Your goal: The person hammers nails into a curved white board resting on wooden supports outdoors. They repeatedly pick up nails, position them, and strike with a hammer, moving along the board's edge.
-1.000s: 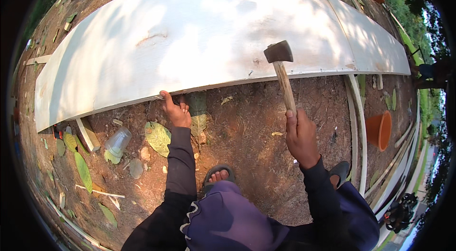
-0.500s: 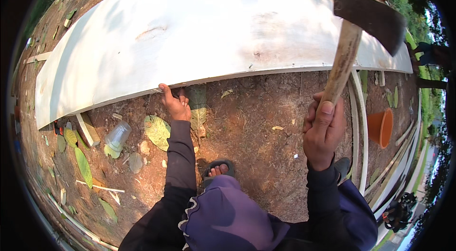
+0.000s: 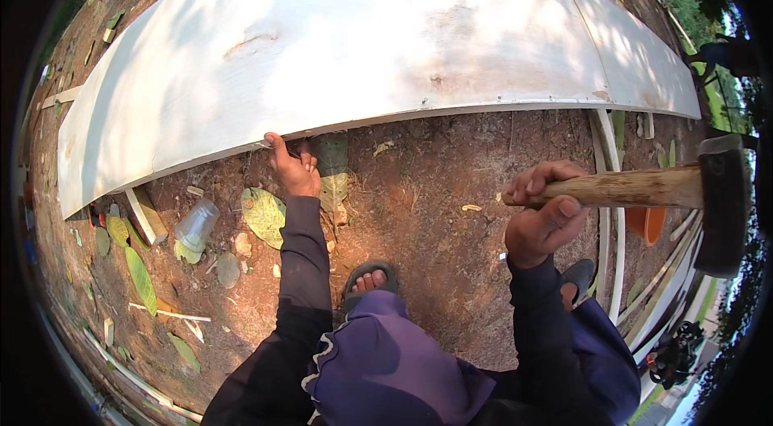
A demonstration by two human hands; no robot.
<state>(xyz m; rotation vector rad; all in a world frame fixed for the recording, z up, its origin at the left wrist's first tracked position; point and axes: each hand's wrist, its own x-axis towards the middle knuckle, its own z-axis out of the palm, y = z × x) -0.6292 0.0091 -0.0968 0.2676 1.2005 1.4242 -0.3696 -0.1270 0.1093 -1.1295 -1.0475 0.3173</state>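
A long white-painted board (image 3: pixel 362 39) spans the upper view, with small nail heads along its near edge and a thin seam toward the right. My left hand (image 3: pixel 297 173) is closed on that near edge, thumb on top and fingers curled at the rim. My right hand (image 3: pixel 546 223) grips a wooden-handled axe (image 3: pixel 636 188) lying sideways in the air over the ground, its dark metal head at the far right.
Timber offcuts (image 3: pixel 145 217), a clear plastic cup (image 3: pixel 201 225) and leaves (image 3: pixel 262 217) lie on the dirt ground (image 3: pixel 427 265) at left. At right are long slats (image 3: pixel 612 281) and an orange pot (image 3: pixel 644 225), partly behind the axe. My sandalled feet show below.
The axe rose from above the board's edge, then swung down to the right, its head turning from upward to sideways. My left hand stayed at the board's edge.
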